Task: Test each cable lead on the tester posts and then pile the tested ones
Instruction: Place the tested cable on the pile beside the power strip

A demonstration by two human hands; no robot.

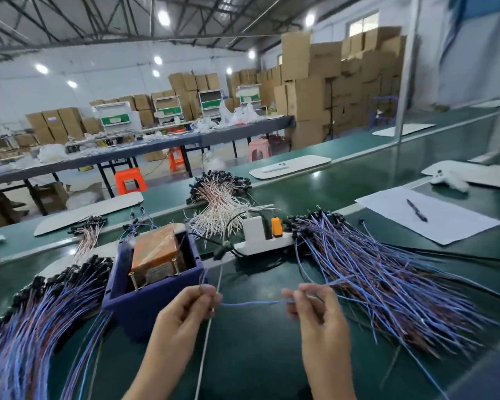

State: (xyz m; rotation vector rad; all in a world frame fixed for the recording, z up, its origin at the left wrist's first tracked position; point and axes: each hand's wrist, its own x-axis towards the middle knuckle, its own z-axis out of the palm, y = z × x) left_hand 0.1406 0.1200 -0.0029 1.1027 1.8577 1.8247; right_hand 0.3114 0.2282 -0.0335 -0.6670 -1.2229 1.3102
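A thin blue cable lead [251, 303] stretches between my two hands above the green belt. My left hand [185, 310] pinches one end just right of the tester [153, 272], a dark blue box holding an orange transformer with two metal posts [133, 280] sticking up at its front. My right hand [315, 307] pinches the lead's other part at the edge of the big pile of blue and brown leads [387, 278] on the right. Another pile of blue leads [35, 321] fans out left of the tester.
A white power strip [263, 243] with an orange plug lies behind the tester. A bundle of white and pink leads [223, 203] sits further back. A thin white cord [205, 350] runs toward me between my hands. Paper with a pen [416, 213] lies at the right.
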